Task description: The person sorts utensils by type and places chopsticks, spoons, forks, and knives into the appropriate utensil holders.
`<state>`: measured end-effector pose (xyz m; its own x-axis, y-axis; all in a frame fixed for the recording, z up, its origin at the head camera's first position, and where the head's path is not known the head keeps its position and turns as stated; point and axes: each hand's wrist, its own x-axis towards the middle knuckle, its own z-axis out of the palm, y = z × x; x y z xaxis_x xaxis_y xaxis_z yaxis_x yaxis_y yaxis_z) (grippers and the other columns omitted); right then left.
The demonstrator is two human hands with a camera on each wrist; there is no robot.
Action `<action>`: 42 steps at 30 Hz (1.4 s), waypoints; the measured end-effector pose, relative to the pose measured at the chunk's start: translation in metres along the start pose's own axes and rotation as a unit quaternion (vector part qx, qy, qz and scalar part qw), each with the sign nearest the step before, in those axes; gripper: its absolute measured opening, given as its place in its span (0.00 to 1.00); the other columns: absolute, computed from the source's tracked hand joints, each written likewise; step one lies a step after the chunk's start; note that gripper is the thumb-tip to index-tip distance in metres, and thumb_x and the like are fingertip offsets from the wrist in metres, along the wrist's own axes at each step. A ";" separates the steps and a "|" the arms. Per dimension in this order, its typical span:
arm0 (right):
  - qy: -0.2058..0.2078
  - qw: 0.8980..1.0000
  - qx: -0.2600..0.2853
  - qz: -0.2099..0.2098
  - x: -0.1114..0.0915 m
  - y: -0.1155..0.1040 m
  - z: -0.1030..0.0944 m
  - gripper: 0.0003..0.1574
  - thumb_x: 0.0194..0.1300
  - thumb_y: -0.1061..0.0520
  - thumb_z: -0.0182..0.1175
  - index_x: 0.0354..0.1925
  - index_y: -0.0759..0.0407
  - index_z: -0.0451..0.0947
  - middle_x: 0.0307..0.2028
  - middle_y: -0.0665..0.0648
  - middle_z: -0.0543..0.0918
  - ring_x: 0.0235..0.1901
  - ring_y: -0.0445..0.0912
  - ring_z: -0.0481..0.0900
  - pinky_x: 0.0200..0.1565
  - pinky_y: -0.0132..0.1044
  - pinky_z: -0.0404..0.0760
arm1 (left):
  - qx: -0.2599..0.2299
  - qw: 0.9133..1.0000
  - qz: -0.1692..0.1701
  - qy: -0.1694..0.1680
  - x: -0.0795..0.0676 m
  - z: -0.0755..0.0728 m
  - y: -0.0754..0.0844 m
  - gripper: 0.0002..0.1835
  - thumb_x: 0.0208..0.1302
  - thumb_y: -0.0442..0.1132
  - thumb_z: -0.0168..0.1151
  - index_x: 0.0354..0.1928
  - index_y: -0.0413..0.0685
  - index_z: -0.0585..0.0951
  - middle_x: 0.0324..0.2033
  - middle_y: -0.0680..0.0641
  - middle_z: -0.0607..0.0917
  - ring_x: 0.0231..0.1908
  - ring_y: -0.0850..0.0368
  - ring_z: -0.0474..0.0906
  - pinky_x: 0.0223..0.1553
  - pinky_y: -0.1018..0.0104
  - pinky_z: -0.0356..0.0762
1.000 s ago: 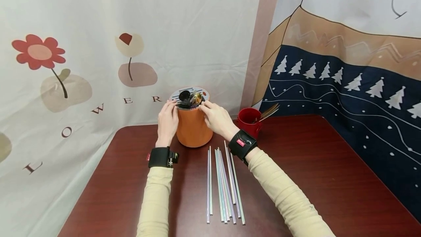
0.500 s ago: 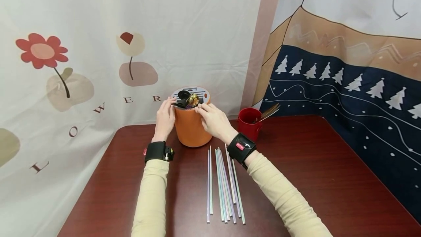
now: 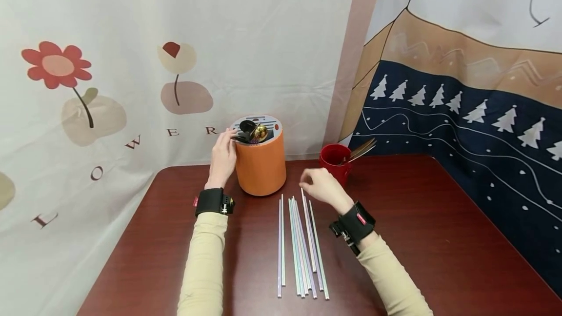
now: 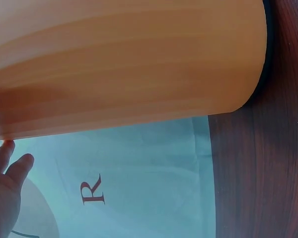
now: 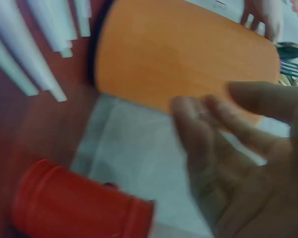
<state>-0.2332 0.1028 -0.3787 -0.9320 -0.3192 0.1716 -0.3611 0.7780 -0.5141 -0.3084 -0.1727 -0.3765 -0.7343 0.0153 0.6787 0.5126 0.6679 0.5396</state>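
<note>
Left hand (image 3: 223, 156): fingers extended, fingertips against the upper left side of the canister (image 3: 261, 172); they are not wrapped round it. Any contact with the utensils close to those fingertips cannot be determined. Right hand (image 3: 324, 184): raised above the bench (image 3: 439, 243), fingers loosely bent, thumb and fingers apart, nothing held. This hand is blurred in its own wrist view.

The canister is orange and upright, immediately right of the left hand and beyond the right hand to its left, apart from the latter. At its printed top, just beside the left fingertips, are a black spoon (image 3: 248, 126), a gold spoon (image 3: 260, 133) and a fork (image 5: 293, 68), the last noted in the right wrist view. How deep they sit cannot be determined.

Sticks (image 3: 297, 245), pale green and purple, lie on the bench nearer the wearer than the right hand and to its left, roughly side by side, far ends close to that hand in the head view. Just beyond the right hand stands a red mug (image 3: 332, 164); slender handles (image 3: 363, 149) lean out of it to the right.

Each wrist carries a black band (image 3: 210, 202) below a pale sleeve (image 3: 204, 257). Beyond both hands hangs a light cloth (image 3: 272, 52) with flower prints; farther right, a dark blue section shows white trees.
</note>
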 end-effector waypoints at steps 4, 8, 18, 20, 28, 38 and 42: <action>-0.060 0.992 -0.063 0.089 -0.017 0.011 0.015 0.10 0.60 0.57 0.62 0.24 0.57 0.80 0.18 0.53 0.79 0.19 0.44 0.73 0.20 0.33 0.68 | 0.004 1.000 0.000 -0.001 0.001 -0.001 -0.001 0.17 0.75 0.34 0.40 0.56 0.37 0.75 0.56 0.37 0.75 0.68 0.45 0.64 0.66 0.50 0.66; -0.121 0.978 -0.089 0.143 -0.027 0.016 0.030 0.16 0.59 0.59 0.60 0.15 0.59 0.79 0.13 0.55 0.80 0.16 0.46 0.75 0.19 0.34 0.67 | 0.004 1.000 -0.007 -0.004 0.001 -0.001 -0.001 0.17 0.75 0.35 0.40 0.57 0.38 0.75 0.56 0.37 0.76 0.68 0.46 0.64 0.66 0.51 0.66; -0.173 0.960 -0.093 0.199 -0.030 0.023 0.050 0.14 0.56 0.60 0.57 0.15 0.57 0.75 0.09 0.51 0.79 0.12 0.43 0.77 0.20 0.34 0.72 | 0.005 1.000 -0.017 -0.013 0.001 -0.003 0.001 0.17 0.74 0.34 0.41 0.58 0.38 0.75 0.57 0.37 0.75 0.68 0.46 0.64 0.67 0.51 0.65; -0.167 0.961 -0.088 0.200 -0.028 0.025 0.054 0.15 0.56 0.59 0.58 0.15 0.57 0.75 0.09 0.52 0.79 0.11 0.43 0.78 0.20 0.34 0.73 | 0.005 1.000 -0.021 -0.012 0.001 -0.003 0.001 0.17 0.74 0.34 0.42 0.58 0.38 0.75 0.57 0.37 0.75 0.68 0.46 0.64 0.66 0.51 0.65; -0.147 0.965 -0.085 0.201 -0.024 0.030 0.060 0.17 0.58 0.56 0.59 0.14 0.56 0.75 0.09 0.53 0.78 0.11 0.43 0.78 0.19 0.35 0.73 | 0.000 1.000 -0.027 -0.008 0.001 -0.002 0.001 0.17 0.74 0.34 0.42 0.58 0.39 0.75 0.56 0.38 0.76 0.68 0.48 0.64 0.66 0.52 0.66; -0.028 0.981 -0.077 0.175 -0.018 0.014 0.018 0.21 0.60 0.53 0.58 0.12 0.57 0.71 0.11 0.52 0.70 0.15 0.46 0.70 0.17 0.34 0.64 | -0.008 0.999 -0.035 -0.013 0.001 -0.001 0.000 0.17 0.74 0.34 0.42 0.59 0.40 0.75 0.57 0.38 0.76 0.69 0.48 0.64 0.66 0.52 0.66; 0.085 0.989 -0.054 0.109 -0.015 0.000 -0.009 0.22 0.57 0.57 0.54 0.10 0.55 0.64 0.10 0.49 0.60 0.13 0.43 0.61 0.14 0.32 0.57 | -0.013 0.999 -0.038 -0.016 0.002 -0.002 0.001 0.17 0.75 0.34 0.42 0.58 0.40 0.75 0.57 0.38 0.75 0.69 0.49 0.63 0.67 0.54 0.65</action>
<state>-0.2199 0.1126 -0.3736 -0.9766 -0.0495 0.2093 -0.1436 0.8746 -0.4631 -0.3086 -0.1735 -0.3740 -0.7853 -0.0104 0.6190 0.4658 0.6487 0.6018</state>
